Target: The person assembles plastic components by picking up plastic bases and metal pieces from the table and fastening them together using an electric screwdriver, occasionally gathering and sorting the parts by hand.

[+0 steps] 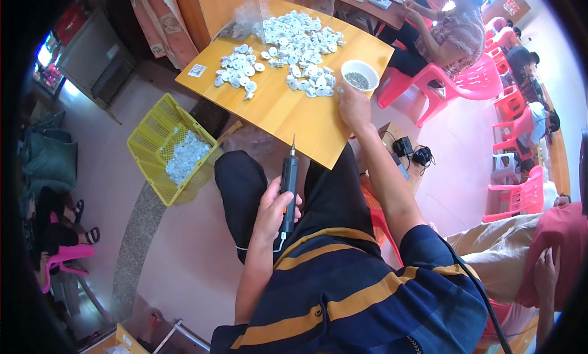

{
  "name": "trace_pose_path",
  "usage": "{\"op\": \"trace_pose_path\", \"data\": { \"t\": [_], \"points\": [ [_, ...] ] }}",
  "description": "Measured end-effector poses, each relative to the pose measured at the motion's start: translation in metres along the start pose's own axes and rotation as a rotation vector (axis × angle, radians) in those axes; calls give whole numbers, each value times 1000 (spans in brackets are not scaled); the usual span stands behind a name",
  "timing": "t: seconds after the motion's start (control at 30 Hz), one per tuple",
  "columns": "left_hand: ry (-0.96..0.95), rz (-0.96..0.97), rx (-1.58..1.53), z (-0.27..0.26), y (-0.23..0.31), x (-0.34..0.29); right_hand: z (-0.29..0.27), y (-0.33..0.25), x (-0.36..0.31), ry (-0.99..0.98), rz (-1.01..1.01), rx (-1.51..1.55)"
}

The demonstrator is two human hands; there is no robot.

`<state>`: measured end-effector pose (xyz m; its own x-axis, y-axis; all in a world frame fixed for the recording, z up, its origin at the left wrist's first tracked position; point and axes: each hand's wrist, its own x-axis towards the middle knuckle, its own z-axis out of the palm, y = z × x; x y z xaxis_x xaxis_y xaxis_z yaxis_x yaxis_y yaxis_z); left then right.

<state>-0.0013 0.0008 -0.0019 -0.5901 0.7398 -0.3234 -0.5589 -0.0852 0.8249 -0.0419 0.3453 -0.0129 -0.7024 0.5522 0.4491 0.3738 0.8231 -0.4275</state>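
My left hand (pixel 275 210) is wrapped round a black electric screwdriver (pixel 290 188) above my lap. Its thin bit points up toward the table's near edge, and a white cable leaves its lower end. At the table's right side, my right hand (pixel 354 109) grips the near side of a white bowl (pixel 365 69) full of small metal screws (pixel 356 80); some of its fingers are hidden. Beyond and left of the bowl, a large pile of small white round plastic parts (pixel 300 35) spreads over the yellow tabletop (pixel 269 118). A smaller group (pixel 239 69) lies at its left.
A yellow plastic crate (pixel 147 124) with white parts stands on the floor, left of my knees. Black power adapters (pixel 404 147) lie on a box to the right. Another person sits on a pink chair (pixel 465 78) at the back right; someone in pink stands close at my right.
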Motion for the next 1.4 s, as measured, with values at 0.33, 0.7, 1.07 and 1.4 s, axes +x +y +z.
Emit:
{"op": "trace_pose_path", "data": {
  "t": [0.33, 0.7, 1.07, 1.4],
  "points": [
    [-17, 4, -19, 1, 1, -1, -13, -1, -9, -140, 29, -11],
    [-20, -6, 15, 3, 1, -2, -16, -15, -40, -193, 301, 828],
    [-53, 8, 26, 8, 1, -2, -11, -37, -66, -312, 488, 1399],
    [-75, -4, 39, 9, 0, -2, -14, -53, -77, -455, 426, 1298]
  ]
}}
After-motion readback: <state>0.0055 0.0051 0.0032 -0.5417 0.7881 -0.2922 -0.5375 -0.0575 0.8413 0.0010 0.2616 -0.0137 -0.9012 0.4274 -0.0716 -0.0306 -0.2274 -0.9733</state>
